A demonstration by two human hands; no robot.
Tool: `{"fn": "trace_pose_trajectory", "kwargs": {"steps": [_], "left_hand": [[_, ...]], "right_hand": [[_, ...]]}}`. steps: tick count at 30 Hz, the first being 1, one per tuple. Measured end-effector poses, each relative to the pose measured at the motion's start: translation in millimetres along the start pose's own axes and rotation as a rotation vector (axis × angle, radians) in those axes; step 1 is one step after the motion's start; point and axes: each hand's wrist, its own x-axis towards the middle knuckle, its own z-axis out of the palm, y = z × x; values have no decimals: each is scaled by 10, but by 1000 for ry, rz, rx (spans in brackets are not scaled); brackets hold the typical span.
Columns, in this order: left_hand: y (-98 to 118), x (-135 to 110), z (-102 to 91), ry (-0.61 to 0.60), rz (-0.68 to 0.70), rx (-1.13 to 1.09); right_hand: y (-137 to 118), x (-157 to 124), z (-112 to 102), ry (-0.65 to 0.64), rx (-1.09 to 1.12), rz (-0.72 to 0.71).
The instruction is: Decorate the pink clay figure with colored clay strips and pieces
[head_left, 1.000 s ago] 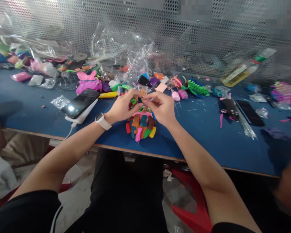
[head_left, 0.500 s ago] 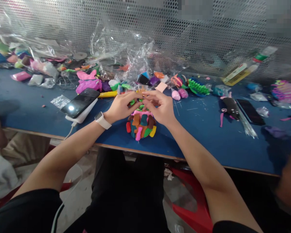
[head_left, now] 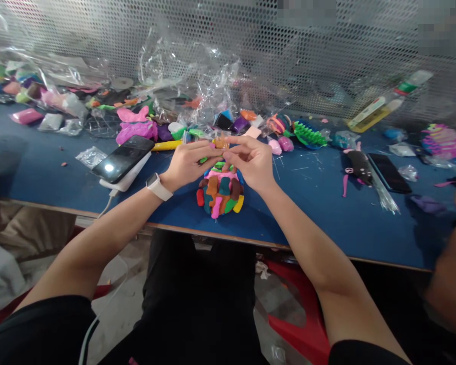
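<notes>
A many-coloured clay figure [head_left: 220, 192], a dome covered in short strips, stands on the blue table [head_left: 311, 213] near its front edge. Above it my left hand [head_left: 188, 163], with a white watch on the wrist, and my right hand [head_left: 251, 161] meet fingertip to fingertip. Both pinch a small orange bit of clay [head_left: 221, 144] between them, just over the top of the figure. The fingers of both hands are curled and pressed together.
A black phone on a white power bank [head_left: 123, 161] lies left of my hands. Crumpled clear plastic [head_left: 197, 81], clay lumps and small clay figures crowd the back of the table before a perforated metal screen. Another phone [head_left: 389, 173] lies right. Other people's arms show at both edges.
My hands have risen slightly and kept working the small piece between the fingertips. The view has shifted a little; the clay figure has not moved.
</notes>
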Motion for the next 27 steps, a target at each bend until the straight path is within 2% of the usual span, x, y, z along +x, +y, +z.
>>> {"fn": "trace_pose_trajectory", "kwargs": {"steps": [6,12,17,21,27], "left_hand": [[-46,0,6,12,20,30],[-62,11,19,49,75,30],[-63,14,28,71,124,31],[-35,18,20,44,103,34],[-48,16,4,26,42,33]], "right_hand": [[46,34,-46,-7,39,40],[-79,11,-5,-10,69,152],[-120,19,-4,-3,116,154],[-101,26,-23,-39,120,197],[-99,27,-30,-24,115,167]]}}
